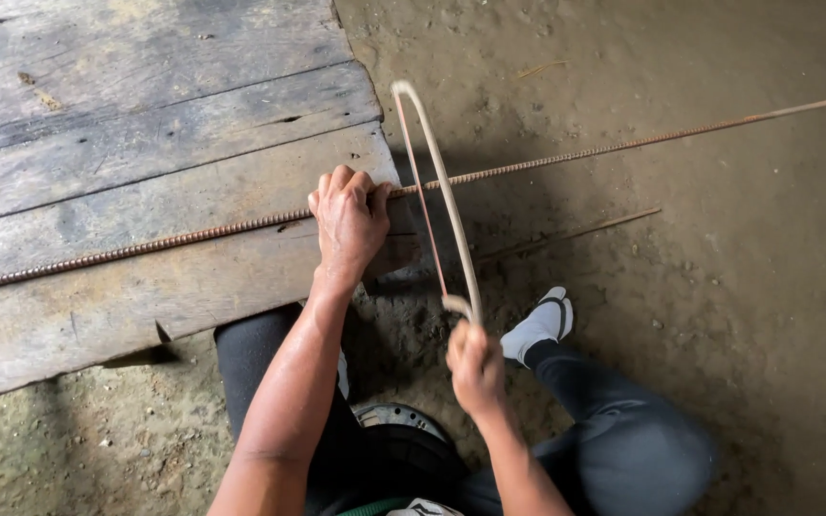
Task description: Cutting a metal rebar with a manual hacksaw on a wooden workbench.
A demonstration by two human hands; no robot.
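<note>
A long ribbed steel rod (576, 153) lies across a weathered wooden platform (145, 143) and sticks out over the dirt to the right. My left hand (348, 222) presses the rod down at the platform's right edge. My right hand (475, 368) grips the handle of a bow-framed hacksaw (442, 191). The saw's thin blade crosses the rod just right of my left hand. The right hand is blurred.
Packed dirt ground (719, 287) surrounds the platform. A thin stick (576, 232) lies on the dirt beyond the saw. My legs in dark trousers and one foot in a white sock and sandal (542, 325) are below. A dark round object (399, 420) sits between my knees.
</note>
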